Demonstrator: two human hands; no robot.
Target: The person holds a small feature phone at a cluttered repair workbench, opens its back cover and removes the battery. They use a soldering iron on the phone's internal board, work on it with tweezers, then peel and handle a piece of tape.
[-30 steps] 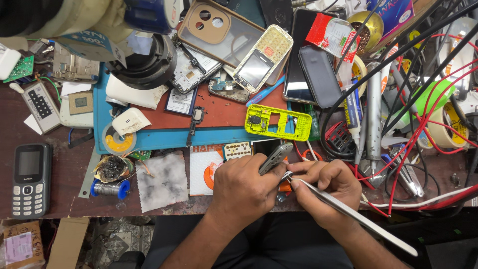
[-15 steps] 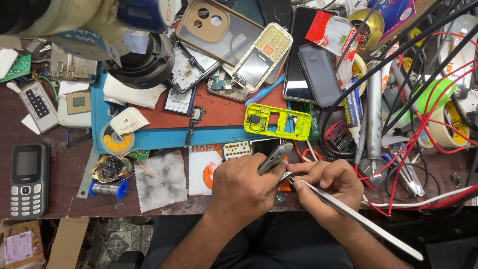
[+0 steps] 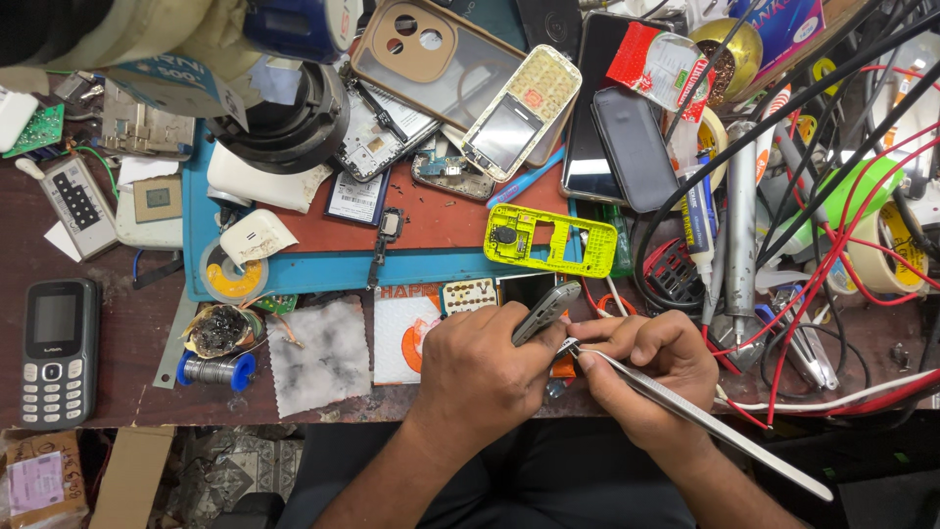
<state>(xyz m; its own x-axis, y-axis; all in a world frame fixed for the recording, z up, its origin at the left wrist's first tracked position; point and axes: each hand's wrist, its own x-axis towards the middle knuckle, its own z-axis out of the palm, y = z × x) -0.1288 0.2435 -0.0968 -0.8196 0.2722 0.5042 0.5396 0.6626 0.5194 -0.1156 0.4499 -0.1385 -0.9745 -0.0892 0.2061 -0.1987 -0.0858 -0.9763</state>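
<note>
My left hand (image 3: 485, 367) grips a small grey phone part (image 3: 544, 311) at the near edge of the workbench, tilted up to the right. My right hand (image 3: 641, 367) holds long metal tweezers (image 3: 685, 409), whose tips meet the lower edge of that part between the two hands. The tweezers' handle runs down to the right past my wrist. Just beyond the hands lies a bright yellow phone frame (image 3: 551, 240) on the blue and red work mat (image 3: 431, 227).
A black keypad phone (image 3: 57, 351) lies far left. A solder spool (image 3: 217, 370), a grey cloth (image 3: 319, 355) and a white keypad phone body (image 3: 520, 111) sit around the mat. Red and black wires (image 3: 832, 245), tape rolls and tools crowd the right side.
Both hands stay in the same spot; the tweezers' tips shift only slightly against the grey part.
</note>
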